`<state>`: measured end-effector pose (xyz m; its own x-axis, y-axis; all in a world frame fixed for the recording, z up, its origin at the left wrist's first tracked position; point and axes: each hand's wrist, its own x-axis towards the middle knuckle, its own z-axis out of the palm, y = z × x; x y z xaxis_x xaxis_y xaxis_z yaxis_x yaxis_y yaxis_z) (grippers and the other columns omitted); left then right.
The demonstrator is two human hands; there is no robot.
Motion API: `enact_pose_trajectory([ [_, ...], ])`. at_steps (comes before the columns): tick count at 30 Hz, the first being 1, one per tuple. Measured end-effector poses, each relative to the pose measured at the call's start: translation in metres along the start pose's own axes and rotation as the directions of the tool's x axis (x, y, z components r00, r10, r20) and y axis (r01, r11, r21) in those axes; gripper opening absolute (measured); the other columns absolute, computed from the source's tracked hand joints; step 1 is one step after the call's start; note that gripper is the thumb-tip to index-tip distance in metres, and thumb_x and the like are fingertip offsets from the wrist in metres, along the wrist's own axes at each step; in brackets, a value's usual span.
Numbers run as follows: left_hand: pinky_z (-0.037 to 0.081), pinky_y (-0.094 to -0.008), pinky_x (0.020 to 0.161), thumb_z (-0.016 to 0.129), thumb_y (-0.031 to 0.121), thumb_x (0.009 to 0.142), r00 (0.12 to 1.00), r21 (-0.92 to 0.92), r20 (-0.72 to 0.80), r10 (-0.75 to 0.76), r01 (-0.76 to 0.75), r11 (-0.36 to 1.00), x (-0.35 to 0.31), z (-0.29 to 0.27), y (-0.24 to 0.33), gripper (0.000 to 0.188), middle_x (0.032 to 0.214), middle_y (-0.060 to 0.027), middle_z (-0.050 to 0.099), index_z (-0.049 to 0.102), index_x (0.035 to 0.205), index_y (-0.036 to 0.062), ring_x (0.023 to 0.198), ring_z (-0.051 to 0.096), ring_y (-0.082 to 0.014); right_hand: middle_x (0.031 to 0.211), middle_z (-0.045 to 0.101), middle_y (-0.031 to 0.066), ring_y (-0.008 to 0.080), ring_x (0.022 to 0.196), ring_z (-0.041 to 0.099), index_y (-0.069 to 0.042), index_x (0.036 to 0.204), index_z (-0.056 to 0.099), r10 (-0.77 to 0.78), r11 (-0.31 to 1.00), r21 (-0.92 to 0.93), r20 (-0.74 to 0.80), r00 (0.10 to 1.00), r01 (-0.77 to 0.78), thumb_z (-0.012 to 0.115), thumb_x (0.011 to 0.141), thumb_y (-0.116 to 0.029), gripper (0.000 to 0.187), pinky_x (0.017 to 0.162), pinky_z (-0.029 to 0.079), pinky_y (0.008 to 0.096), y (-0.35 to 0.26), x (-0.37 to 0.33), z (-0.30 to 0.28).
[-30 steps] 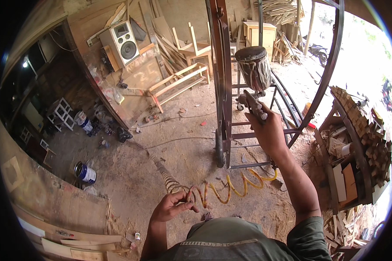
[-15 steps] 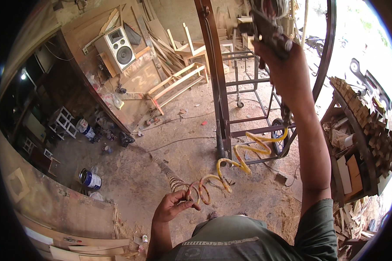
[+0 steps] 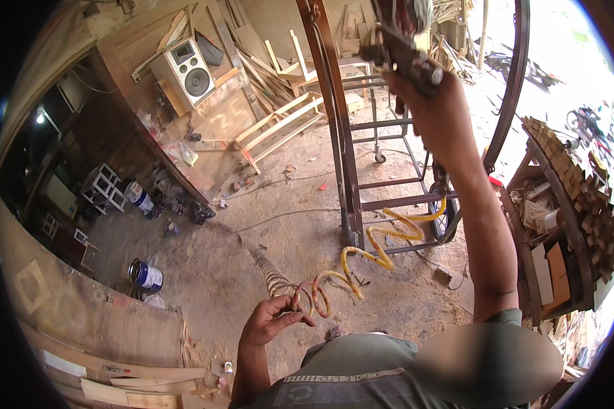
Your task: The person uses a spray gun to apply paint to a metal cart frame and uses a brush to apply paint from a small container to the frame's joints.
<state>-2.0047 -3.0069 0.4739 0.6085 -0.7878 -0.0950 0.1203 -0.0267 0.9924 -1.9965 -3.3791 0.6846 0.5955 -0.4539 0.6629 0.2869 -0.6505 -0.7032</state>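
Observation:
My right hand (image 3: 445, 119) is raised at the upper right, closed round the grip of a spray gun (image 3: 408, 60) with a clear, shiny cup at its top. From the bottom of the gun's handle a yellow coiled air hose (image 3: 382, 258) hangs down and stretches toward my left. Low in the middle, my left hand (image 3: 270, 319) pinches the reddish, stained loops of this hose between thumb and fingers. Beyond my right hand stands a dark brown metal frame (image 3: 348, 163), with its upright bars and lower crossbars showing.
The hose's grey coils (image 3: 262, 262) trail over the dusty floor. A wheel (image 3: 445, 215) sits by the frame's lower part. Stacked wood pieces (image 3: 573, 163) fill a rack at the right. Left are a speaker (image 3: 187, 75), a wooden bench frame (image 3: 280, 129) and a paint bucket (image 3: 145, 276).
My right hand and the spray gun have shifted slightly left. My left hand keeps its pinch on the hose, nearly in place. The whole view has turned a little.

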Motion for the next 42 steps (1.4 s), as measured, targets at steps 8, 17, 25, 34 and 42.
enact_pose_trajectory([
  [8,0.052,-0.033,0.084,0.063,0.008,0.096,1.0,-0.06,-0.011,-0.016,0.015,0.998,0.002,0.011,-0.011,0.013,0.092,-0.0104,0.067,0.057,0.096,-0.0037,0.094,0.07,-0.0215,0.065,0.063,0.0115,0.0106,0.057,0.053,0.002,0.121,0.065,0.092,0.996,0.009,0.115,0.989,-0.093,0.069,0.091,-0.01,0.033,0.054,0.045,0.0326,0.057,-0.059,0.022],
  [17,0.049,-0.0297,0.083,0.063,0.013,0.097,0.999,0.016,-0.038,-0.034,0.035,0.999,0.0,0.018,-0.017,0.016,0.091,-0.0108,0.072,0.062,0.097,-0.0027,0.09,0.068,-0.0157,0.096,0.072,0.0243,0.0295,0.085,0.073,0.004,0.127,0.06,0.131,0.991,-0.021,0.159,0.979,-0.129,0.069,0.09,-0.007,0.039,0.072,0.054,0.0381,0.1,-0.126,0.036],
  [25,0.048,-0.0285,0.084,0.061,0.013,0.099,0.998,-0.006,-0.037,-0.047,0.047,0.999,-0.003,0.017,-0.027,0.016,0.091,-0.0105,0.072,0.061,0.098,-0.0028,0.089,0.067,-0.0142,0.086,0.068,0.0159,0.017,0.079,0.061,0.005,0.127,0.06,0.174,0.985,-0.025,0.136,0.975,-0.172,0.069,0.091,-0.008,0.039,0.068,0.05,0.0316,0.107,-0.15,0.044],
  [34,0.048,-0.0289,0.083,0.062,0.015,0.099,0.997,0.01,-0.078,-0.026,0.027,1.0,-0.005,0.015,-0.024,0.018,0.09,-0.0102,0.071,0.06,0.099,-0.0031,0.089,0.066,-0.0142,0.096,0.072,0.0202,0.0167,0.084,0.068,0.007,0.128,0.059,0.06,0.993,-0.102,0.042,0.997,-0.055,0.07,0.09,-0.006,0.042,0.073,0.053,0.0328,0.089,-0.143,0.056],
  [42,0.048,-0.0282,0.081,0.062,0.015,0.099,0.99,-0.029,-0.135,-0.039,0.035,0.999,-0.01,0.009,-0.024,0.02,0.091,-0.0105,0.071,0.06,0.098,-0.005,0.09,0.067,-0.0146,0.105,0.068,0.0275,0.0403,0.093,0.07,0.007,0.125,0.06,0.194,0.98,-0.062,0.135,0.972,-0.188,0.067,0.092,-0.014,0.039,0.077,0.055,0.0412,0.084,-0.17,0.064],
])
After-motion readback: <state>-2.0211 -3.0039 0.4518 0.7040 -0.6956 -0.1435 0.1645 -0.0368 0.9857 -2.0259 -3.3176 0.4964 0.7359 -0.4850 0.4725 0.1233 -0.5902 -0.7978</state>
